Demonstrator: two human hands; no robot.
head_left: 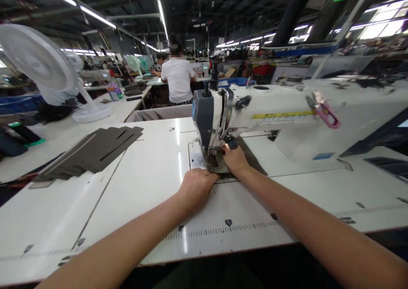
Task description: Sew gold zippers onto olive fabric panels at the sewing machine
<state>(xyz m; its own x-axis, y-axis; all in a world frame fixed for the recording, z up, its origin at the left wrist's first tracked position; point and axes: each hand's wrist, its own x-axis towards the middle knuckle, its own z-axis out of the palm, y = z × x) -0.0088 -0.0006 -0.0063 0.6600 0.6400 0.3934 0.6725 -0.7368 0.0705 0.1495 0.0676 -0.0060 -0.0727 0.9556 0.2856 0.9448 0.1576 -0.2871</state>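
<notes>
A dark grey-green fabric piece (251,158) lies under the needle area of a white and grey sewing machine (208,119). My left hand (198,189) is closed at the near left edge of the fabric, thumb and fingers pinching it just in front of the presser foot. To the right of the needle, my right hand (235,160) rests on the fabric with its fingertips partly hidden behind the machine head. How tightly its fingers are bent I cannot make out.
Left on the white table (153,195) is a fanned stack of grey fabric pieces (92,153). Beyond stand a white fan (41,63) and dark thread cones (25,134). Pink-handled snips (328,112) sit on the machine arm. A person in a white shirt (179,78) is further back.
</notes>
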